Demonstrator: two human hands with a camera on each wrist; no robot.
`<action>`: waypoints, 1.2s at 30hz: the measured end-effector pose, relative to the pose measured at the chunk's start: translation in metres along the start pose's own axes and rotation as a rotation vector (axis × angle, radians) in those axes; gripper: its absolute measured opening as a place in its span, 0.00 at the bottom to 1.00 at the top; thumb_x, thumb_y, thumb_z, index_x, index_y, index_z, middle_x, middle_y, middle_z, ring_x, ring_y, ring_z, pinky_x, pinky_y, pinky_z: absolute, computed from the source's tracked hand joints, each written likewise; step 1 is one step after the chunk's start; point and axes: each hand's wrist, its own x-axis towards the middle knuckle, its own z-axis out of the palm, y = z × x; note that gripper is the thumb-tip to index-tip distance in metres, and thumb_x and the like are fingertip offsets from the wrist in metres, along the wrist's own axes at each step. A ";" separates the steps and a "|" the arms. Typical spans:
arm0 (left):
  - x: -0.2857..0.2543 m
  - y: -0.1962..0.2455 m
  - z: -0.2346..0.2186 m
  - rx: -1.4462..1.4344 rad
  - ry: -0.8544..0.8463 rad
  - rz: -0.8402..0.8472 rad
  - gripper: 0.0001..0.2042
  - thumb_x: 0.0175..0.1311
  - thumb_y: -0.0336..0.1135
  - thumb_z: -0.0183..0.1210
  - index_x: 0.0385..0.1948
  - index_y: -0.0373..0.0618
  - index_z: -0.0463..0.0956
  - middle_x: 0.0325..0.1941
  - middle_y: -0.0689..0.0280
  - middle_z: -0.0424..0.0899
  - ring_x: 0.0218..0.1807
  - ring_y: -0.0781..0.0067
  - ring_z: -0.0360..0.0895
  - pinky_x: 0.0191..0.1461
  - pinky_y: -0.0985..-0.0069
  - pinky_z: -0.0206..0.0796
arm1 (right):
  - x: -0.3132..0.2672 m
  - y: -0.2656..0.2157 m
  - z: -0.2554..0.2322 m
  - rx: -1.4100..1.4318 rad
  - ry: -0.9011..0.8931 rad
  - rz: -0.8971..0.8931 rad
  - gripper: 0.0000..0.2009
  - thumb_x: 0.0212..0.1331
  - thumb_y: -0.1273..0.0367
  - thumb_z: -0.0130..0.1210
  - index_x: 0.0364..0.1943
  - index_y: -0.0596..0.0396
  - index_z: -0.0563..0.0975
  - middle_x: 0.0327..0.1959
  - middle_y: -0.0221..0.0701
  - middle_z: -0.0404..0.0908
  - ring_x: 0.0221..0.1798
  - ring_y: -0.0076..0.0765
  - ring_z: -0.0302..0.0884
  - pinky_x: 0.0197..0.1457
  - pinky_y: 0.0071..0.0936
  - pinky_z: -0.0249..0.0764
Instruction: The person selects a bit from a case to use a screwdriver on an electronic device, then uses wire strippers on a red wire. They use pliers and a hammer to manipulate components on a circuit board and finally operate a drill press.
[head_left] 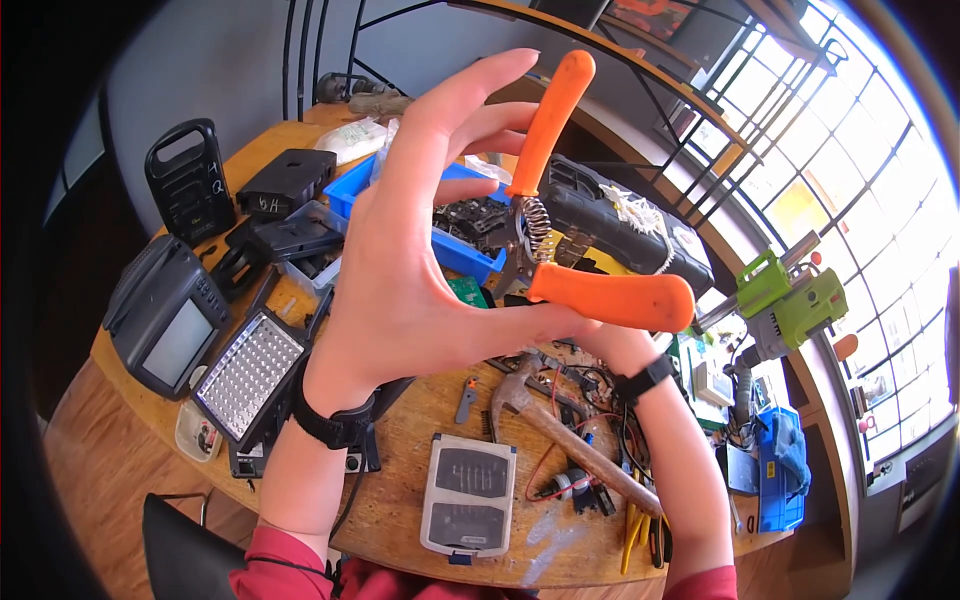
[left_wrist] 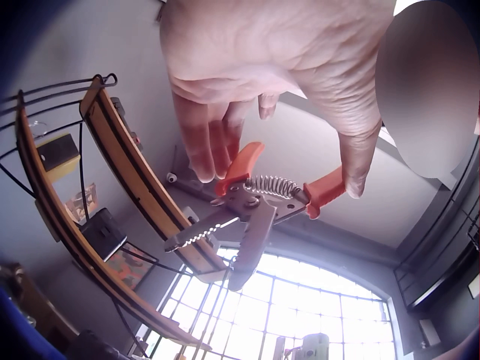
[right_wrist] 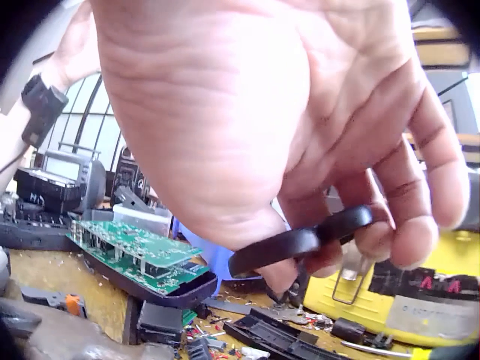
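My left hand (head_left: 400, 260) is raised high in the head view, with the orange-handled wire stripper (head_left: 548, 125) held between thumb and fingers. In the left wrist view the wire stripper (left_wrist: 251, 201) has its handles spread, the coil spring stretched between them and its notched blades apart. The thumb bears on one handle and the fingers lie along the other. My right hand (right_wrist: 352, 97) curls round a black-handled tool (right_wrist: 277, 251) in the right wrist view; I cannot tell its kind. In the head view that hand is mostly hidden behind the left one.
On the wooden table lie a hammer (head_left: 590, 450), a grey plastic case (head_left: 468, 500), an LED lamp panel (head_left: 250, 378) and a folding knife (head_left: 466, 400). Further back are a blue bin (head_left: 470, 262) and a dark toolbox (head_left: 580, 215). A green drill stand (head_left: 795, 300) rises at right.
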 end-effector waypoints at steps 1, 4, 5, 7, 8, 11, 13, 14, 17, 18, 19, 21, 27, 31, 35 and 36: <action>0.000 -0.001 0.001 0.016 -0.012 0.008 0.63 0.31 0.45 0.87 0.77 0.47 0.56 0.69 0.57 0.78 0.66 0.65 0.78 0.65 0.64 0.72 | -0.013 0.000 -0.017 -0.023 0.027 0.025 0.15 0.63 0.51 0.62 0.36 0.45 0.88 0.33 0.34 0.89 0.42 0.41 0.89 0.42 0.38 0.82; -0.002 -0.002 0.004 -0.007 -0.063 -0.064 0.64 0.32 0.43 0.86 0.78 0.49 0.54 0.70 0.57 0.77 0.68 0.65 0.77 0.66 0.63 0.72 | -0.044 -0.003 -0.067 0.124 -0.026 0.143 0.17 0.63 0.51 0.62 0.37 0.49 0.87 0.31 0.39 0.88 0.41 0.46 0.89 0.42 0.40 0.81; -0.003 -0.003 0.005 -0.007 -0.063 -0.058 0.64 0.32 0.43 0.86 0.78 0.49 0.54 0.70 0.57 0.77 0.68 0.65 0.77 0.66 0.63 0.72 | -0.053 0.002 -0.074 0.273 -0.080 0.200 0.16 0.65 0.53 0.61 0.38 0.51 0.85 0.28 0.40 0.86 0.37 0.43 0.88 0.40 0.39 0.80; -0.004 -0.005 0.010 -0.147 -0.090 -0.186 0.64 0.33 0.41 0.86 0.79 0.49 0.52 0.71 0.57 0.76 0.68 0.64 0.76 0.67 0.61 0.72 | -0.069 0.009 -0.084 0.422 -0.126 0.259 0.16 0.67 0.55 0.60 0.38 0.54 0.84 0.25 0.40 0.84 0.33 0.40 0.87 0.38 0.37 0.79; -0.005 -0.006 0.011 -0.160 -0.113 -0.206 0.65 0.35 0.38 0.85 0.80 0.49 0.48 0.70 0.56 0.75 0.69 0.62 0.76 0.67 0.60 0.74 | -0.077 0.011 -0.089 0.657 -0.193 0.319 0.14 0.69 0.58 0.59 0.38 0.56 0.82 0.23 0.37 0.81 0.29 0.34 0.82 0.36 0.35 0.76; -0.006 -0.010 0.015 -0.333 -0.106 -0.323 0.66 0.37 0.35 0.84 0.82 0.48 0.45 0.68 0.55 0.75 0.68 0.61 0.76 0.65 0.62 0.78 | -0.100 0.009 -0.097 0.975 -0.289 0.358 0.13 0.77 0.64 0.51 0.36 0.60 0.77 0.26 0.25 0.74 0.29 0.19 0.73 0.34 0.23 0.69; -0.008 -0.015 0.017 -0.380 -0.086 -0.319 0.62 0.42 0.31 0.82 0.81 0.45 0.47 0.66 0.55 0.75 0.66 0.61 0.78 0.62 0.65 0.81 | -0.111 0.006 -0.097 1.215 -0.278 0.256 0.10 0.75 0.66 0.53 0.39 0.59 0.78 0.25 0.23 0.71 0.28 0.19 0.68 0.33 0.23 0.67; -0.008 -0.020 0.016 -0.456 -0.078 -0.382 0.59 0.44 0.30 0.82 0.80 0.42 0.50 0.66 0.55 0.75 0.66 0.63 0.78 0.62 0.64 0.81 | -0.114 0.002 -0.106 1.231 -0.301 0.189 0.10 0.76 0.68 0.51 0.39 0.60 0.78 0.27 0.21 0.71 0.29 0.17 0.67 0.35 0.21 0.66; -0.006 -0.023 0.015 -0.552 -0.052 -0.472 0.50 0.50 0.24 0.78 0.77 0.36 0.56 0.68 0.55 0.72 0.66 0.65 0.76 0.64 0.63 0.81 | -0.126 -0.002 -0.102 1.375 -0.334 0.162 0.10 0.77 0.67 0.51 0.39 0.60 0.77 0.28 0.22 0.73 0.32 0.17 0.70 0.39 0.19 0.68; -0.006 -0.025 0.015 -0.620 -0.018 -0.496 0.50 0.50 0.24 0.77 0.77 0.36 0.55 0.70 0.55 0.70 0.67 0.65 0.74 0.65 0.63 0.80 | -0.128 -0.003 -0.102 1.435 -0.336 0.177 0.10 0.77 0.66 0.52 0.38 0.59 0.77 0.29 0.22 0.74 0.33 0.18 0.71 0.40 0.20 0.69; -0.007 -0.028 0.016 -0.690 0.015 -0.518 0.51 0.50 0.23 0.77 0.78 0.36 0.54 0.71 0.54 0.68 0.68 0.66 0.73 0.65 0.62 0.80 | -0.130 -0.005 -0.097 1.509 -0.301 0.160 0.11 0.76 0.65 0.54 0.37 0.58 0.77 0.29 0.23 0.75 0.34 0.19 0.72 0.41 0.21 0.70; -0.011 -0.033 0.019 -0.690 0.023 -0.509 0.54 0.48 0.22 0.78 0.78 0.35 0.51 0.74 0.55 0.65 0.69 0.65 0.72 0.67 0.62 0.78 | -0.134 -0.009 -0.094 1.609 -0.281 0.250 0.12 0.76 0.64 0.54 0.36 0.58 0.77 0.29 0.23 0.76 0.34 0.20 0.72 0.41 0.22 0.70; -0.019 -0.036 0.026 -0.364 -0.091 -0.145 0.61 0.37 0.29 0.84 0.79 0.38 0.51 0.75 0.57 0.63 0.72 0.61 0.71 0.70 0.56 0.76 | -0.134 -0.007 -0.088 1.680 -0.269 0.173 0.15 0.75 0.60 0.55 0.35 0.58 0.76 0.29 0.25 0.75 0.33 0.22 0.72 0.40 0.24 0.69; -0.023 -0.035 0.031 -0.370 -0.084 -0.084 0.55 0.40 0.28 0.82 0.76 0.38 0.59 0.70 0.54 0.71 0.67 0.60 0.77 0.66 0.57 0.80 | -0.132 -0.001 -0.087 1.691 -0.303 0.081 0.18 0.74 0.57 0.56 0.35 0.59 0.76 0.29 0.27 0.75 0.32 0.25 0.72 0.39 0.25 0.69; -0.025 -0.032 0.033 -0.365 -0.048 -0.080 0.49 0.45 0.28 0.81 0.73 0.38 0.63 0.64 0.53 0.78 0.63 0.59 0.82 0.64 0.58 0.81 | -0.131 -0.001 -0.088 1.713 -0.324 0.095 0.14 0.75 0.61 0.54 0.32 0.56 0.75 0.28 0.24 0.75 0.33 0.22 0.72 0.40 0.23 0.68; -0.025 -0.030 0.033 -0.374 -0.038 -0.093 0.46 0.49 0.27 0.80 0.73 0.37 0.63 0.63 0.53 0.79 0.63 0.58 0.82 0.65 0.59 0.80 | -0.131 0.000 -0.086 1.713 -0.313 0.093 0.16 0.75 0.60 0.55 0.33 0.58 0.75 0.28 0.26 0.75 0.33 0.23 0.72 0.40 0.24 0.69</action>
